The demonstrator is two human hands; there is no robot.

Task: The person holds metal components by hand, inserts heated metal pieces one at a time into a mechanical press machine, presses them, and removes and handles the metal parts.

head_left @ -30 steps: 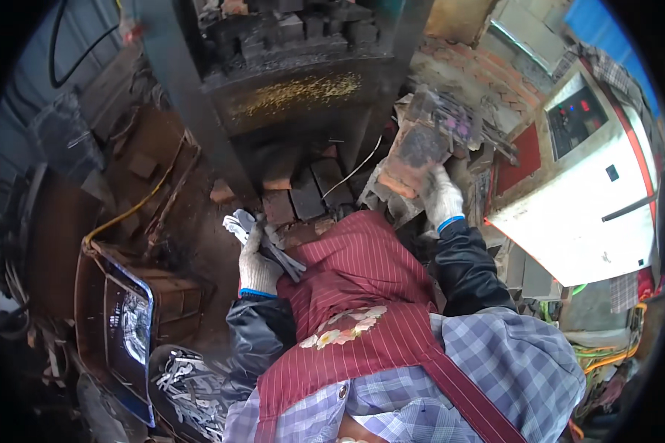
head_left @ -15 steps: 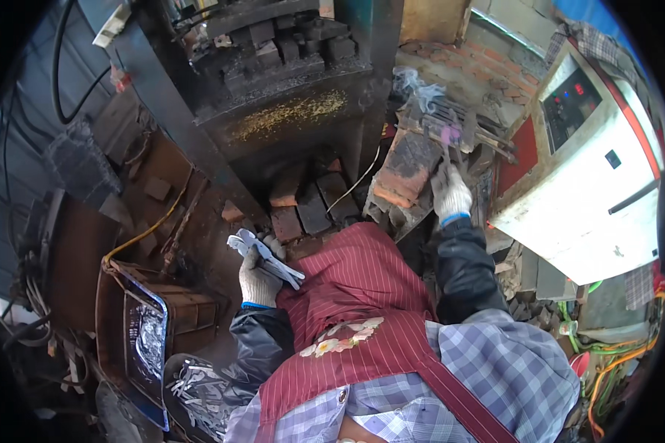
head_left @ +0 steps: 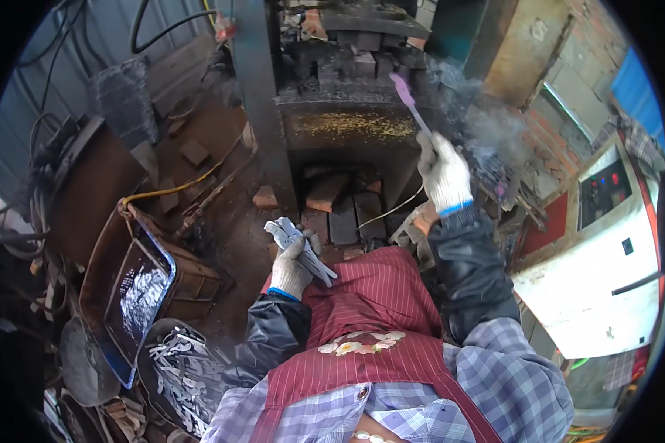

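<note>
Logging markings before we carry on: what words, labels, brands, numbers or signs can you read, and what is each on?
None can be read.
White cabinet, dark panel: small red and blue lights, too small and blurred to read.
Dark beam: yellow flecks, no letters I can make out.
Strips in left hand, rod in right hand: no lettering visible.

No legible text, only tiny red marks (head_left: pixel 615 179) on the dark panel (head_left: pixel 603 203) of the white cabinet (head_left: pixel 580 299).
</note>
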